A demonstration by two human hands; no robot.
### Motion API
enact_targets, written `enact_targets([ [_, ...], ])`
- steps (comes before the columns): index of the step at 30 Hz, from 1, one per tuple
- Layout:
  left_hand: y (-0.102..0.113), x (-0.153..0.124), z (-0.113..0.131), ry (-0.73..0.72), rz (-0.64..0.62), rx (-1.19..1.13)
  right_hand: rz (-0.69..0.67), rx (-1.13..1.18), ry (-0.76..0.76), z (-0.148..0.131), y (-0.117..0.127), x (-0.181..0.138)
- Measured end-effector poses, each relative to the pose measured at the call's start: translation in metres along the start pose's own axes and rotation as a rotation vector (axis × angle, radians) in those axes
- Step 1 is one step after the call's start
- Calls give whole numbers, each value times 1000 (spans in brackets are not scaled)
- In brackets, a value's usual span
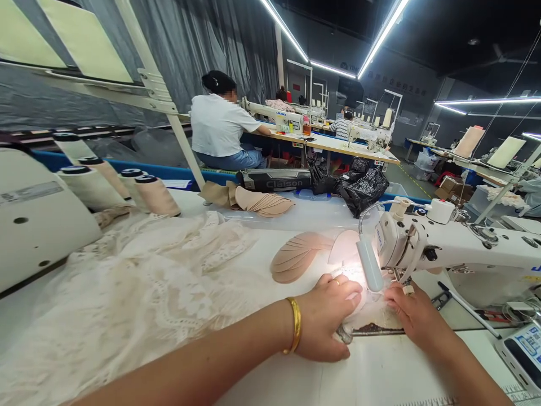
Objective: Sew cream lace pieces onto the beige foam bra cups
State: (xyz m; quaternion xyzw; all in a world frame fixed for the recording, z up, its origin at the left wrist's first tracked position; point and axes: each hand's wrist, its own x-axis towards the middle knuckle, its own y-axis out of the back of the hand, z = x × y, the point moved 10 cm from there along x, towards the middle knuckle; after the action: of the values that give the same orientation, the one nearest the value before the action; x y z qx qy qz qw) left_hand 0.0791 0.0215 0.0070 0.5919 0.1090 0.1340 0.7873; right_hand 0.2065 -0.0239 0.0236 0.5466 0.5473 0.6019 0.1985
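My left hand [327, 316], with a gold bangle at the wrist, lies on thin white fabric [357, 316] beside the needle area of a white sewing machine [406, 242]. Its thumb is spread away from the fingers, which press down on the cloth. My right hand [412, 310] is at the other side of the needle, fingers pinched together on the fabric's edge. A lit lamp [369, 265] glares over the stitching spot and partly hides it. Cream lace fabric [139, 293] spreads across the table to the left.
Layered beige pads [296, 256] lie behind my left hand, with more pads [266, 202] further back. Thread cones [156, 194] stand at left. A control panel [524, 352] sits at right. Ahead, a person in a white shirt [224, 124] sits at another machine, near black bags [363, 183].
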Motion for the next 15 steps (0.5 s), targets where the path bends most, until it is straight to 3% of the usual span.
enact_targets([
  [4, -1, -3, 1, -91, -43, -52, -166, 91, -26, 8, 4, -2],
  [9, 4, 3, 2, -155, 106, 60, -332, 304, -58, 16, -1, -6],
  [12, 4, 9, 4, -189, 143, 76, -251, 482, -91, 15, -9, 0],
  [15, 4, 12, 1, -187, 177, 130, -111, 429, -76, 13, -19, 4],
])
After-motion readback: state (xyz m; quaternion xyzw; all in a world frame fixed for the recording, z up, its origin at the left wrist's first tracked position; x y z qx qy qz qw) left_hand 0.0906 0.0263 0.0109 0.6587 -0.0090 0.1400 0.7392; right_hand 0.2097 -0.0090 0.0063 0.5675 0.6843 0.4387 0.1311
